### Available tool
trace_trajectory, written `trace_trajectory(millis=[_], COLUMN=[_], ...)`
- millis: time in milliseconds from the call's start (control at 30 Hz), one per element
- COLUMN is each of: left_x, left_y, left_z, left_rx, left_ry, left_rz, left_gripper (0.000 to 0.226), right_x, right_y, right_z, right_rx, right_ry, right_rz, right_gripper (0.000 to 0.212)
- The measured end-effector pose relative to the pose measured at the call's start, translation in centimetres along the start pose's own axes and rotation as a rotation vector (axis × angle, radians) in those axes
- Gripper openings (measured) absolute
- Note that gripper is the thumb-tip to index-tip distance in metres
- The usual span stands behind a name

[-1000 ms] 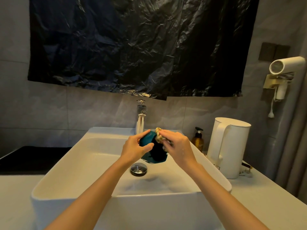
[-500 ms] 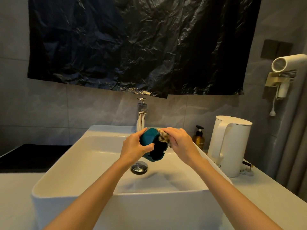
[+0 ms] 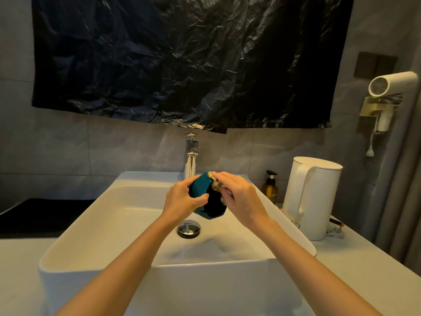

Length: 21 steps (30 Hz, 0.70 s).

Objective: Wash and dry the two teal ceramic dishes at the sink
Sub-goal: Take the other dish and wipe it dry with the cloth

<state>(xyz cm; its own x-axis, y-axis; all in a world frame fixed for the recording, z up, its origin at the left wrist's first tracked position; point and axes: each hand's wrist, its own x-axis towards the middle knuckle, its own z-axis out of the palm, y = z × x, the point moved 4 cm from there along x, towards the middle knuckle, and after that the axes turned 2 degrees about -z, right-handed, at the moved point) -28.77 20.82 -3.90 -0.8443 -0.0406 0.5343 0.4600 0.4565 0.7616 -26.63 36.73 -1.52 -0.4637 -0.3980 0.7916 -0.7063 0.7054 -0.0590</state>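
Over the white rectangular sink point(image 3: 109, 226) I hold a teal faceted ceramic dish point(image 3: 199, 190), tilted on its side above the drain. My left hand point(image 3: 182, 201) grips its left side, thumb across the front. My right hand point(image 3: 241, 197) pinches a small tan scrubbing cloth point(image 3: 215, 184) against the dish's upper right rim and inner side. Only one teal dish is in view.
A chrome tap point(image 3: 191, 160) stands behind the basin, with the drain plug point(image 3: 189, 228) below the dish. On the counter to the right are an amber pump bottle point(image 3: 270, 188) and a white kettle point(image 3: 312, 197). A hair dryer point(image 3: 387, 87) hangs on the right wall.
My right hand and the cloth have slid down along the dish's right rim, and the dish has turned slightly in my left hand.
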Motion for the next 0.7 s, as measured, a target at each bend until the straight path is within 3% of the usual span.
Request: trace_trajectory(millis=[67,133,267,367,533,633,700], left_x=[0.1,0.2,0.4,0.5,0.2,0.4,0.5], left_y=[0.0,-0.1,0.0,0.1,0.1,-0.1,-0.3], left_z=[0.1,-0.1,-0.8,-1.1,-0.4,-0.9,-1.4], left_rx=[-0.03,-0.066,-0.139,-0.157,-0.141,-0.212,-0.213], left_ry=[-0.009,0.001,0.105,0.13,0.039,0.101,0.134], left_rz=[-0.007,-0.024,-0.043,-0.042,-0.045,-0.098,-0.114], left_gripper=[0.053,0.052,0.052,0.056,0.054,0.043,0.043], right_x=[0.1,-0.1,-1.0,-1.1,0.3,-0.3,-1.0], right_y=[0.3,1.2,2.1,1.9,1.0,0.1,-0.3], right_z=[-0.3,-0.6,0.7,1.2,-0.7,-0.4,0.4], right_rx=[0.009,0.041,0.128,0.225,0.05,-0.021,-0.004], right_ry=[0.047,0.094,-0.02,-0.048,0.169,0.091,-0.053], right_rz=[0.069,0.267,0.565,0.626,0.446,0.176,0.054], right_gripper=[0.04,0.039,0.024,0.021,0.033,0.034,0.035])
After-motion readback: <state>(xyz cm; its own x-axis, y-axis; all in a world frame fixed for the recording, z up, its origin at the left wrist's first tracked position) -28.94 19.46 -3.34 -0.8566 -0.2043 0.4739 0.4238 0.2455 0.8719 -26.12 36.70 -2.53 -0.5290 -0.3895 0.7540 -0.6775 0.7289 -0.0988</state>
